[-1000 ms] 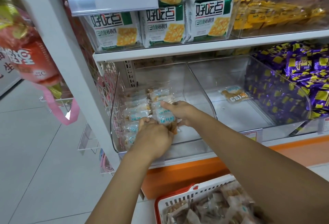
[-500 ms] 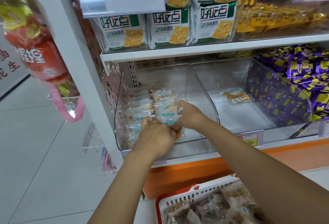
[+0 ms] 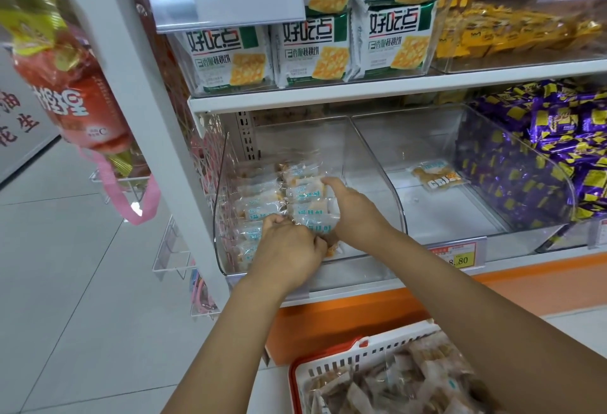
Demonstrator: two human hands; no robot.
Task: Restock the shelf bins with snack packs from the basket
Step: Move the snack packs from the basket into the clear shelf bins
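Noted: your left forearm (image 3: 230, 331) and right forearm (image 3: 492, 315) are both bare along all of their visible length, from the frame's bottom edge up to the wrist. Your left hand (image 3: 287, 249) and right hand (image 3: 356, 213) are bare as well; only their backs and knuckles show, the fingertips mostly hidden.
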